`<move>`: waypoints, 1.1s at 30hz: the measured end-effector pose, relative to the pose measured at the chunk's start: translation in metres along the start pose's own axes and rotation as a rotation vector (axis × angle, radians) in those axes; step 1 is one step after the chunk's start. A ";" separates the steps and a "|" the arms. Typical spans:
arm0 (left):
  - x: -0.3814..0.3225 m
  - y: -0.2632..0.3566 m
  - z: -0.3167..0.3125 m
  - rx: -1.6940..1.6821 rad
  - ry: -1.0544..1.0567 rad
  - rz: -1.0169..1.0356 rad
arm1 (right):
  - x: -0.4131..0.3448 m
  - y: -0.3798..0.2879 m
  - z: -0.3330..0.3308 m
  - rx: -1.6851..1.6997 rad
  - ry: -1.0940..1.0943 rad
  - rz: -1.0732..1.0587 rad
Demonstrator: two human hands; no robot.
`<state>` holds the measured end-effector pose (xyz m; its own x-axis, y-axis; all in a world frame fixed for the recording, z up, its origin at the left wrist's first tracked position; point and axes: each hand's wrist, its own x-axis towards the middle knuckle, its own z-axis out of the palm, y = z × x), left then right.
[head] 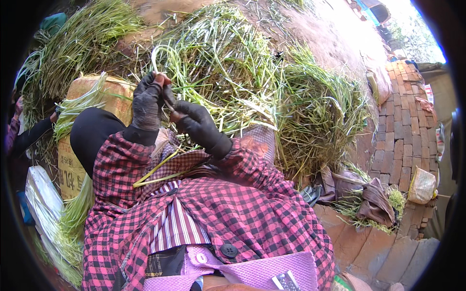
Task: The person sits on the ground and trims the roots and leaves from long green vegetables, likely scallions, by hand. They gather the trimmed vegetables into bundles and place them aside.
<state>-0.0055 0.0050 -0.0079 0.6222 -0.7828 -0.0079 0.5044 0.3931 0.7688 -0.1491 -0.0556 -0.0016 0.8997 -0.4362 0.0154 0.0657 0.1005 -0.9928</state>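
Note:
My left hand (147,102), in a dark glove with bare fingertips, grips a pale green plant stalk (156,54) whose upper end bends over in a loop. Close at its right, my right hand (194,122), gloved the same way, pinches the lower part at thumb and forefinger. Beyond both hands lies a large heap of long green stalks and leaves (225,54). Two loose yellow-green stalks (156,169) rest across my lap. A bundle of pale stalks (85,100) lies on a yellow printed sack (67,163) at the left.
At the far left, a co-worker's dark sleeve (34,136) reaches toward the bundle. More stalks (80,43) are piled at the upper left. Pale stalks lie by a white sack (45,189). A brick path (400,120) runs along the right, with a small sack (422,185) on it.

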 end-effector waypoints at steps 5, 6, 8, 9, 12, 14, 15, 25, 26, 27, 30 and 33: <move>0.009 0.014 -0.015 -0.171 0.046 0.036 | -0.017 0.010 0.006 0.054 -0.064 -0.010; 0.009 0.020 -0.016 -0.161 0.093 0.045 | -0.023 0.009 0.007 0.030 -0.060 0.055; 0.007 0.032 -0.017 -0.149 0.117 0.060 | -0.034 0.013 0.002 -0.001 -0.076 0.073; 0.006 0.036 -0.019 -0.156 0.101 0.072 | -0.040 0.014 0.002 -0.015 -0.087 0.085; 0.011 0.040 -0.030 -0.175 0.085 0.130 | -0.059 0.008 -0.005 -0.038 -0.098 0.128; 0.019 0.051 -0.042 -0.255 -0.008 0.171 | -0.077 0.028 -0.017 -0.118 -0.081 0.084; 0.023 0.065 -0.054 -0.318 -0.057 0.194 | -0.088 0.039 -0.022 -0.154 -0.068 0.091; 0.007 0.026 -0.008 -0.340 0.047 0.021 | -0.023 0.004 0.013 -0.013 -0.264 0.153; 0.006 0.022 -0.010 -0.313 0.051 -0.050 | -0.016 0.011 0.011 -0.094 -0.309 0.130; 0.003 0.024 -0.008 -0.284 0.061 -0.117 | -0.005 0.021 0.005 -0.173 -0.360 0.107; 0.006 0.051 -0.018 -0.250 0.039 0.080 | 0.051 0.052 -0.048 -0.675 0.197 -0.127; 0.012 0.070 -0.012 -0.264 0.119 0.192 | 0.052 0.121 -0.087 -1.353 0.165 0.238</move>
<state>0.0445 0.0293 0.0385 0.7783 -0.6269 0.0346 0.4990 0.6510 0.5720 -0.1320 -0.1441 -0.1315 0.7631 -0.6401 -0.0893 -0.6316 -0.7094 -0.3128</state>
